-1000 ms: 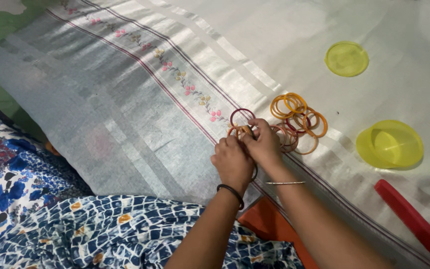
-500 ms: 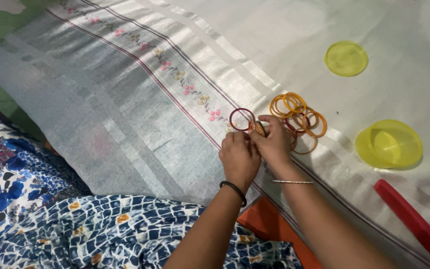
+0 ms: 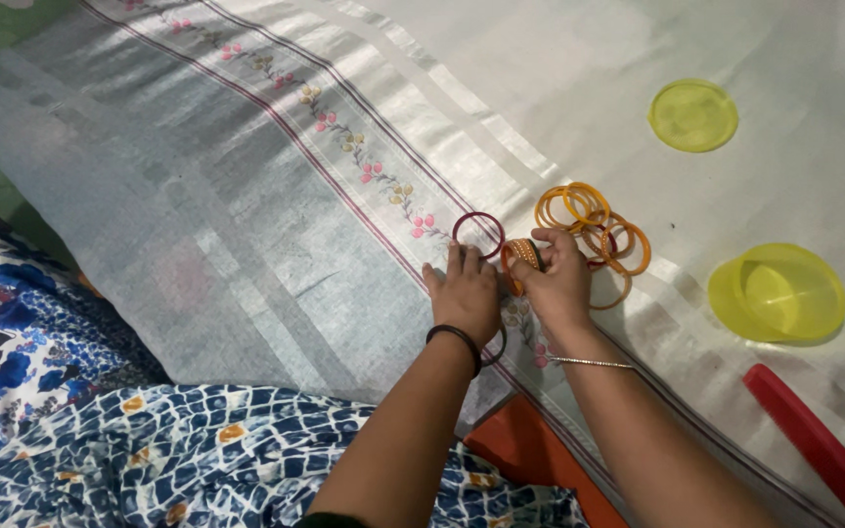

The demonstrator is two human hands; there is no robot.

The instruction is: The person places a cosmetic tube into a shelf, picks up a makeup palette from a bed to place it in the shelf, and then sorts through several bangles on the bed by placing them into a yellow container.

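My right hand [image 3: 557, 279] closes around a stack of orange-gold bangles [image 3: 521, 256], standing on edge on the silvery cloth [image 3: 246, 196]. My left hand [image 3: 466, 293] lies flat beside them, fingers open, holding nothing.

Two hands are in view, the left hand [image 3: 466, 293] and the right hand [image 3: 559, 279]. One dark red bangle [image 3: 478, 235] lies alone. The loose orange bangles [image 3: 594, 230] overlap too much to count. One yellow lid [image 3: 693, 115], one yellow bowl [image 3: 777, 293] and one red comb [image 3: 814, 440] are visible.
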